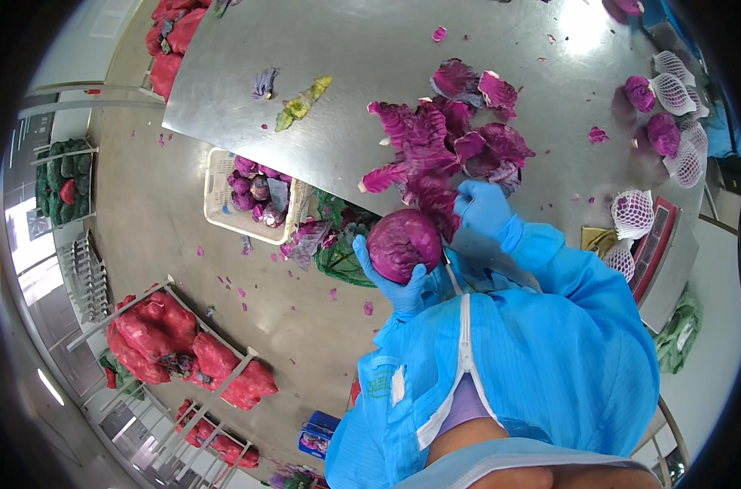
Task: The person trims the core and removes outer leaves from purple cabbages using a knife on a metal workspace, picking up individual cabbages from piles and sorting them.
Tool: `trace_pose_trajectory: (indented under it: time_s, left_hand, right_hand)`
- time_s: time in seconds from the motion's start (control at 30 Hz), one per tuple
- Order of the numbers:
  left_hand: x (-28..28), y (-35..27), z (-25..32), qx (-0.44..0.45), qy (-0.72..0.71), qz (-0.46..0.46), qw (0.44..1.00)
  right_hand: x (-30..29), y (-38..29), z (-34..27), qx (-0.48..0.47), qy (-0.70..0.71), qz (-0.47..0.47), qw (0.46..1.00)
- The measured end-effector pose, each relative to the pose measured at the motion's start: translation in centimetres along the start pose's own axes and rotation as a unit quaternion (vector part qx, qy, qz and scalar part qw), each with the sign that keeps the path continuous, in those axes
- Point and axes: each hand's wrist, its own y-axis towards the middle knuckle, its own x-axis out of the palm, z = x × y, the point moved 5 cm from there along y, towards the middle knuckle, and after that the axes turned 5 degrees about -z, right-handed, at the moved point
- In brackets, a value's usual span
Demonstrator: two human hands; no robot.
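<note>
A round red cabbage [404, 246] rests in my left hand [395, 284], which wears a blue glove and cups it from below, over the table's near edge. To its right, my gloved right hand [483, 208] has its fingers curled by a cabbage leaf at the heap's near end; whether it grips the leaf or something else cannot be made out. A grey blade-like shape [490, 253] lies below this hand, partly against the blue sleeve. Loose purple cabbage leaves [431, 140] are heaped on the metal table [321, 159] just beyond both hands.
A white crate [214, 211] of small cabbages stands on the floor at left, beside a green mesh bag [340, 260]. Net-wrapped cabbages [632, 214] and a red-framed scale [655, 244] are at right. Red sacks [156, 333] fill a rack at lower left. A yellowed leaf [303, 105] lies farther up the table.
</note>
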Motion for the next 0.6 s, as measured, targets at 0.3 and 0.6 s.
trace_pose_trajectory:
  time_s: [0.3,0.6]
  left_hand:
    - [-3.0,0.6,-3.8,-0.122,-0.247,0.018,0.961]
    - [-0.1,0.8,-1.2,-0.398,-0.357,0.019,0.845]
  right_hand:
    - [-7.1,2.9,2.4,0.067,-0.132,0.147,0.978]
    - [1.2,-6.4,-5.6,-0.078,0.088,-0.121,0.986]
